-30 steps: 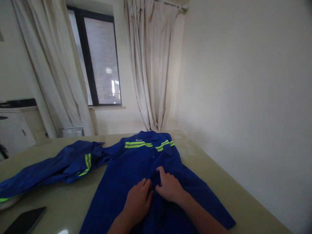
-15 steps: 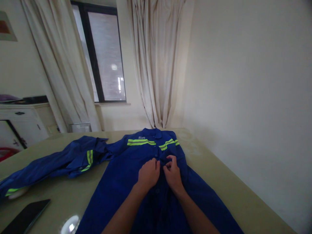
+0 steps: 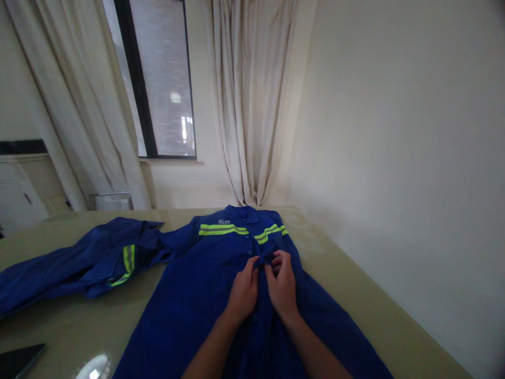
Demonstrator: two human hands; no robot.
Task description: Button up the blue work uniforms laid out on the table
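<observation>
A dark blue work jacket (image 3: 189,295) with yellow-green reflective stripes lies spread on the table, its collar at the far end. My left hand (image 3: 245,288) pinches the edge of the front opening below the chest stripe. Close beside it, my right hand (image 3: 281,279) has its fingers closed on a raised fold of the other front edge. Buttons show along the front above my hands. Whether a button sits between my fingers is hidden. The left-lying sleeve (image 3: 90,258) stretches out across the table.
The olive table (image 3: 347,263) runs along a bare wall (image 3: 402,158) on the right. A dark flat device (image 3: 19,360) lies at the lower left, near a bright round reflection. Beyond the table are a window (image 3: 163,79) and pale curtains (image 3: 252,105).
My right hand has closed on the jacket's front edge and lifted a fold of it. My left hand's fingers now reach to that fold. The view has turned slightly right.
</observation>
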